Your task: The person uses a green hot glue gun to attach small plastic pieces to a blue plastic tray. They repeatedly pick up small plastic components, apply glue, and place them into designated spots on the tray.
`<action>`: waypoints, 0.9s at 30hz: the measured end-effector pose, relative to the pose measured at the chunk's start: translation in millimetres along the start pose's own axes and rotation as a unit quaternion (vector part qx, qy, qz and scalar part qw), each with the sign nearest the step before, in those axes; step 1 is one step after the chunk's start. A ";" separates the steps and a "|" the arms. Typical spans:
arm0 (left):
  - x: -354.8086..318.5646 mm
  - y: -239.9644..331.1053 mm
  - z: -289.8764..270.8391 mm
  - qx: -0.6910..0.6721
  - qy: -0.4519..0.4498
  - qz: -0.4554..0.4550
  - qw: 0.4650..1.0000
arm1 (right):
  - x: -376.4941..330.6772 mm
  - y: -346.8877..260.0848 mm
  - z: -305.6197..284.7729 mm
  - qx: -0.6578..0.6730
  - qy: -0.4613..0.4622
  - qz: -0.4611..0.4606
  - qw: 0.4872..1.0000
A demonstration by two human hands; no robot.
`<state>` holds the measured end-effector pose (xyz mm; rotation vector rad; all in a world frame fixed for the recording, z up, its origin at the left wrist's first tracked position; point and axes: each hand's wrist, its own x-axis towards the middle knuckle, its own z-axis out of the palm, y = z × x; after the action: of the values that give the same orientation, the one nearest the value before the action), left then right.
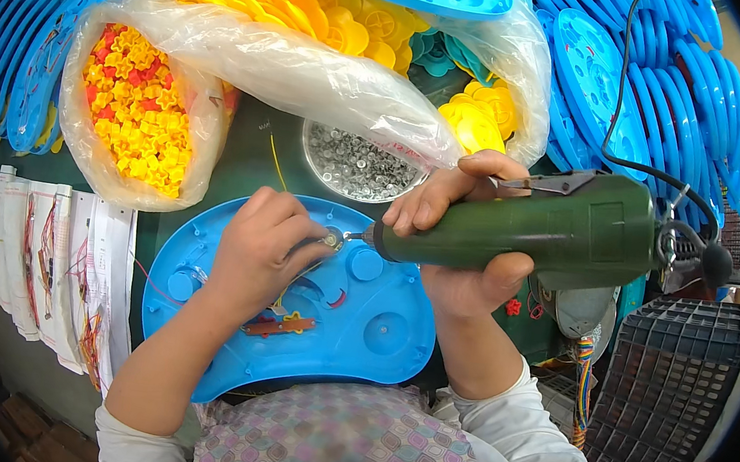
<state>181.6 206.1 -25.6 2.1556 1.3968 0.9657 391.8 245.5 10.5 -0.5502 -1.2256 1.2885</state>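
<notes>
A blue plastic toy shell (pixel 408 299) lies on the table before me, its hollow side up. My right hand (pixel 459 214) is wrapped round a green electric screwdriver (pixel 544 223), held sideways with its bit pointing left at the shell's upper part. Close to the bit, my left hand (pixel 268 247) is closed in a pinch over the shell. What its fingertips hold is too small to make out. Below that hand, a small brown circuit board (pixel 282 326) with a yellow piece sits in the shell. A thin red wire (pixel 152 284) runs out at the shell's left.
Behind the shell stands a clear round tub (pixel 361 189) of small transparent parts. Plastic bags hold yellow and red star-shaped pieces (pixel 137 109) and yellow flower-shaped pieces (pixel 322 11). Blue shells (pixel 676 111) are stacked at both sides. Papers with wires (pixel 47 258) lie left; a black crate (pixel 666 393) stands right.
</notes>
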 end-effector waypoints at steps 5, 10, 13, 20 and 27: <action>-1.1 0.4 1.5 0.025 0.000 0.026 0.999 | 0.0 0.8 -0.3 -0.010 0.005 0.006 1.000; -1.4 -0.7 3.0 0.027 0.006 0.043 0.999 | 3.9 0.1 2.3 -0.005 -0.037 0.025 0.999; -0.9 -1.8 3.3 0.015 0.016 0.047 0.999 | 9.3 0.3 5.8 0.012 -0.083 0.075 0.994; -1.1 -2.2 2.6 -0.013 0.015 0.036 0.999 | 8.3 15.3 3.0 0.039 -0.048 0.095 0.994; -2.3 -0.4 1.5 -0.038 0.023 0.040 0.998 | 3.7 5.8 -5.9 0.146 -0.040 -0.041 0.988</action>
<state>181.8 204.3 -27.8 2.1598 1.2823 1.0859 394.1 252.2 4.8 -0.2370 -1.0876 1.3995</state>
